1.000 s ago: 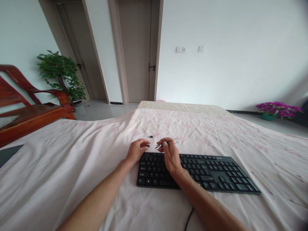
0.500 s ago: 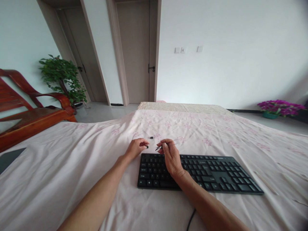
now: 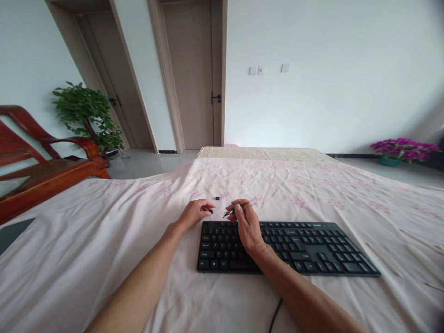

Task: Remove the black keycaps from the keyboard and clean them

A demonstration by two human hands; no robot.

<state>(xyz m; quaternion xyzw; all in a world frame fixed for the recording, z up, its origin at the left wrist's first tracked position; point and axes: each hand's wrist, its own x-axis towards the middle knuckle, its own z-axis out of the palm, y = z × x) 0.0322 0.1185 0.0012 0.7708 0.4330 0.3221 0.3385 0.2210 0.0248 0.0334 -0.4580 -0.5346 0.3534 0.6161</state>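
My left hand is closed in a pinch beyond the keyboard's left end, with a small black keycap between thumb and fingertips. My right hand reaches over the black keyboard and grips a thin wire tool. Its dark, forked-looking end points at the left hand, a short gap away, while fine wires stick out behind the fingers. Another black keycap lies on the cloth just past both hands. My right hand and forearm cover part of the keys.
A pink flowered cloth covers the table in folds. Thin sticks lie right of the keyboard. A black cable runs toward me. At the far left is a dark flat object; a wooden bench stands beyond.
The view has shifted slightly. Both hands keep almost the same place and the same grips; the left hand's keycap appears slightly turned.
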